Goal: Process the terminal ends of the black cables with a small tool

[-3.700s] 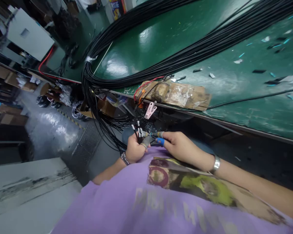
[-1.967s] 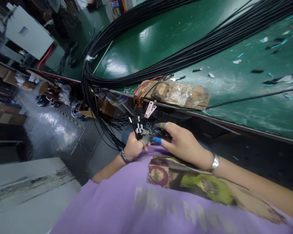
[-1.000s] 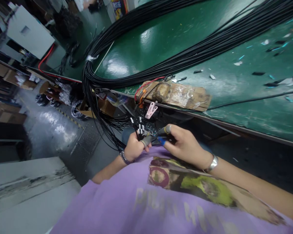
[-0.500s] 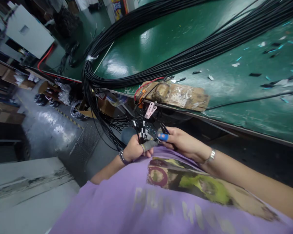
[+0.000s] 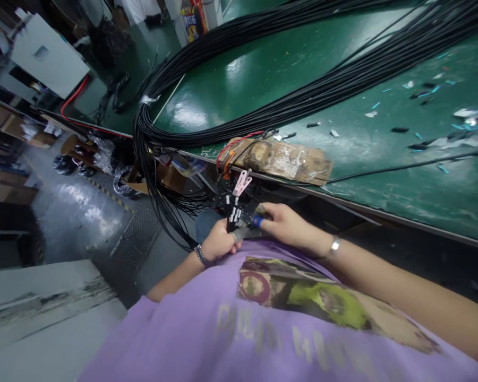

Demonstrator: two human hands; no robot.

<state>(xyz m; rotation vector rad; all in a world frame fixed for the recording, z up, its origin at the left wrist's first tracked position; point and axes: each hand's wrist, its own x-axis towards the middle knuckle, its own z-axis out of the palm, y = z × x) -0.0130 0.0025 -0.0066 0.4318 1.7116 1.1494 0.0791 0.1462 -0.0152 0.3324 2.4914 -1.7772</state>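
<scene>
My left hand (image 5: 218, 241) is closed round a small bunch of black cables (image 5: 230, 222) whose white-tipped ends stand up above the fingers. Grey tape covers part of its thumb. Close on its right, my right hand (image 5: 284, 225) has its thumb and fingers pinched together, a blue wrap round one digit. Whatever lies in that pinch is too dark and small to make out. Just above the cable ends is a pale pink clothes peg (image 5: 242, 183), at the bench edge by a wooden block (image 5: 290, 159) with red and orange wires.
A thick loom of black cable (image 5: 207, 135) curves over the green bench (image 5: 207, 90) and hangs off its edge at left. Cable scraps (image 5: 400, 130) litter the right side. A white box (image 5: 48, 55) stands far left; a pale surface (image 5: 51, 313) lies lower left.
My right hand has shifted slightly left and up, and the dark pointed thing at its fingers no longer shows clearly. The white cable tips sit closer together in my left hand.
</scene>
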